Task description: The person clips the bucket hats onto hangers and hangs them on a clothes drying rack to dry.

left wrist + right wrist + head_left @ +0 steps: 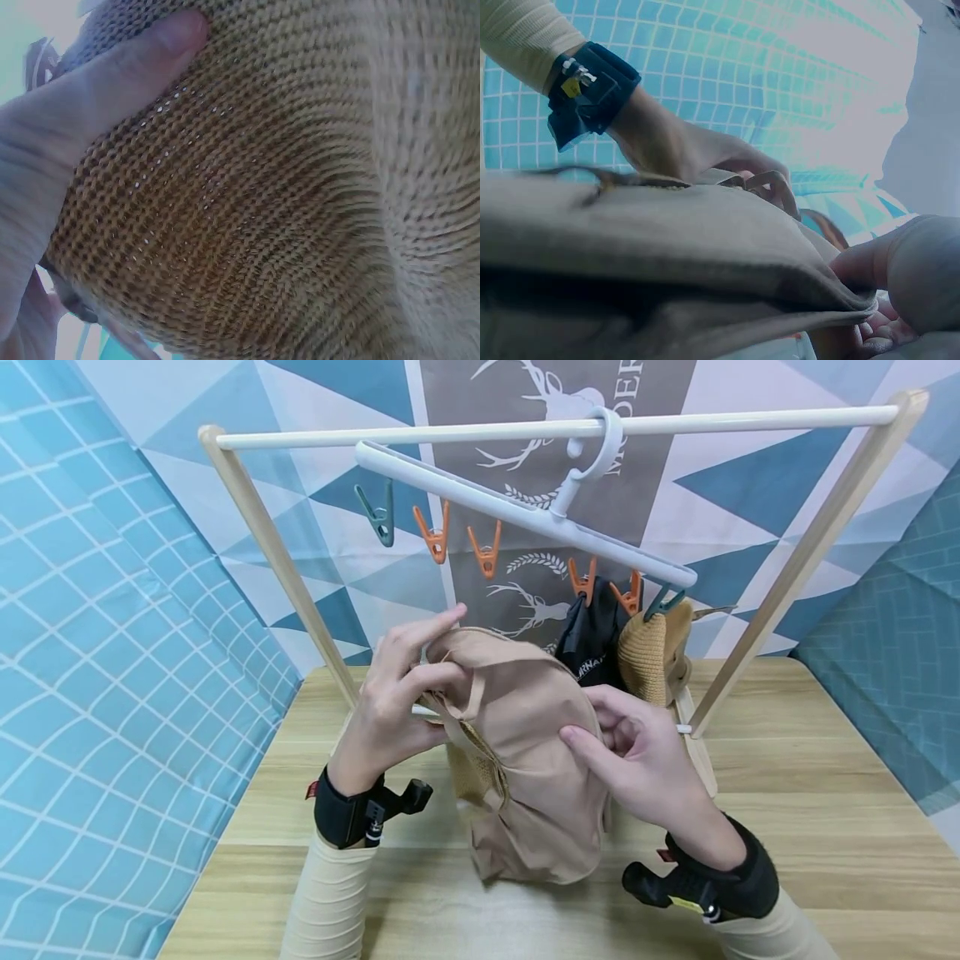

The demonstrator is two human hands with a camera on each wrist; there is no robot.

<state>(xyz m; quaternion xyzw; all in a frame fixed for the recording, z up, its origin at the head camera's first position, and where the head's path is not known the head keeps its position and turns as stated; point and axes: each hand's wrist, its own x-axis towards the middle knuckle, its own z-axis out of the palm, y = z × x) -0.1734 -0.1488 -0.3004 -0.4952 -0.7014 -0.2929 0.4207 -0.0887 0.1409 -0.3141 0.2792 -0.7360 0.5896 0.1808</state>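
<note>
Both hands hold a soft tan cloth item (540, 785) above the table. Its exact kind, hat or bag, I cannot tell. A strap-like loop (476, 693) shows near its upper left, and a knitted straw-coloured part (247, 195) fills the left wrist view. My left hand (390, 693) grips the upper left edge, its thumb (124, 82) lying across the knit. On the opposite side my right hand (648, 752) pinches the cloth edge between thumb and curled fingers. In the right wrist view a dark fold runs along the cloth (705, 225).
A white hanger (480, 493) hangs tilted from the wooden rack (817, 543). Unoccupied orange clips (487, 556) and a green clip (381, 518) hang on its left. Clipped at right are a black cloth item (588, 639) and a woven tan item (645, 652). Beneath lies a wooden table (810, 843).
</note>
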